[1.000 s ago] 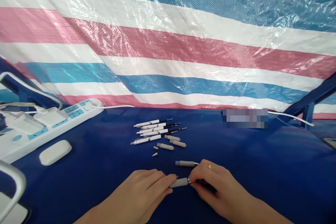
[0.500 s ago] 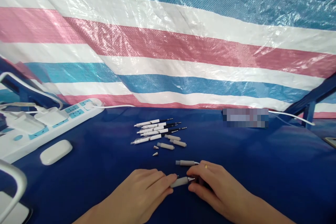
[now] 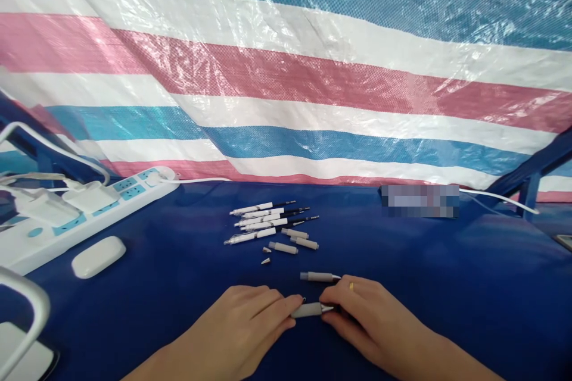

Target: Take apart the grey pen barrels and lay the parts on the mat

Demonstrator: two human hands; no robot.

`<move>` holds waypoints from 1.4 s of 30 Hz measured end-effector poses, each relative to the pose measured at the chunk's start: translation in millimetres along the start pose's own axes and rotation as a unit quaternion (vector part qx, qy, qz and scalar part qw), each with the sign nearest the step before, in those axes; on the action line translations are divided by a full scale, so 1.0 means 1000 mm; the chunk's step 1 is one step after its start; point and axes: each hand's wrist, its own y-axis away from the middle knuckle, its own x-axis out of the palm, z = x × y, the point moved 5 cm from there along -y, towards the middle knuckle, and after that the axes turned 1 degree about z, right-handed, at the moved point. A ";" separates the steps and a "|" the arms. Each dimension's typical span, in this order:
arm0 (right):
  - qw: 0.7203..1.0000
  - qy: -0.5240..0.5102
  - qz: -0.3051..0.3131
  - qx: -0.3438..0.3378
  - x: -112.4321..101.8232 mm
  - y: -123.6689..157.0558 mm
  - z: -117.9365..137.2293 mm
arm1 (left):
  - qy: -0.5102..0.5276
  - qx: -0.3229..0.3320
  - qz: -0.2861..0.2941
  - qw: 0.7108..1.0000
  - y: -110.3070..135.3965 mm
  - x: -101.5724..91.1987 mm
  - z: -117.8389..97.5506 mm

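Note:
My left hand (image 3: 236, 324) pinches the left end of a grey pen barrel (image 3: 306, 309) between its fingertips. A thin silver tip (image 3: 327, 308) sticks out of the barrel's right end toward my right hand (image 3: 361, 315). That hand's fingers are closed on a dark slim pen part, mostly hidden beneath them. Just above, a second grey pen part with a white end (image 3: 318, 277) lies on the blue cover, apart from both hands. Farther off lie several white pens (image 3: 259, 221), several loose grey barrels (image 3: 283, 247) and small pen tips (image 3: 266, 261).
A white power strip (image 3: 89, 214) with white plug adapters lies at the left, with a white rounded object (image 3: 98, 257) near it. A striped plastic tarp (image 3: 286, 101) hangs behind the blue-covered table (image 3: 179, 286). A blurred patch (image 3: 420, 200) and a white cable lie at the back right.
My right hand has shifted slightly left and its fingers have closed in around the dark pen part. The grey barrel stays between both hands, and the silver tip now shows at its right end.

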 end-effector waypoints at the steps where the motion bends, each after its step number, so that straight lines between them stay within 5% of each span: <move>1: 1.000 0.006 0.003 -0.007 0.000 0.000 0.001 | 0.001 0.000 -0.002 1.000 0.000 0.000 0.000; 32: 0.999 0.031 0.007 -0.033 -0.001 0.000 0.007 | 0.040 -0.020 0.001 0.999 0.001 0.000 0.000; 42: 0.999 0.019 0.010 -0.039 0.001 0.000 0.004 | 0.077 -0.062 0.078 0.992 0.006 0.011 0.004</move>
